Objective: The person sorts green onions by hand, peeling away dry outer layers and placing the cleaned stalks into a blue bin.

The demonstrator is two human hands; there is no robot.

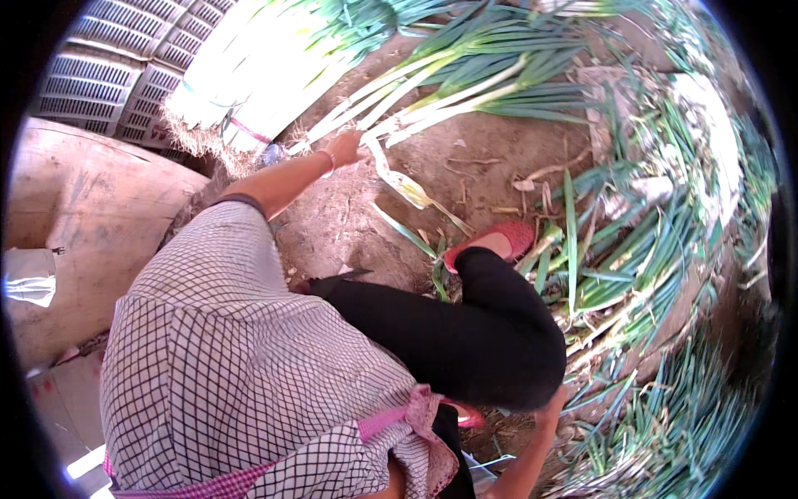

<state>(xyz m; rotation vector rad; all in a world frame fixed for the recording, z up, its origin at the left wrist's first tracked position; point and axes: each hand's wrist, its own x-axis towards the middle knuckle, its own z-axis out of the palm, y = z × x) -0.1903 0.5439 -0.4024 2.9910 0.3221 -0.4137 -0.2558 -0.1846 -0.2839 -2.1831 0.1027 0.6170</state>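
My left hand (343,150) reaches out at the upper middle, its fingers closed at the white root end of a long green onion (453,110). A pale, wilted onion leaf (405,185) trails over the soil just beside it. More long green onions (399,79) lie loose there, roots toward me and green tops away to the right. My right hand (547,409) is low beside my bent black-clad knee (532,366); its fingers are mostly hidden, so their hold does not show.
A big tied bundle of green onions (266,71) lies at the upper left by slatted plastic crates (96,87). A wooden board (100,179) stands at left. Loose onions and torn leaves (640,266) cover the right side, near my red shoe (507,239).
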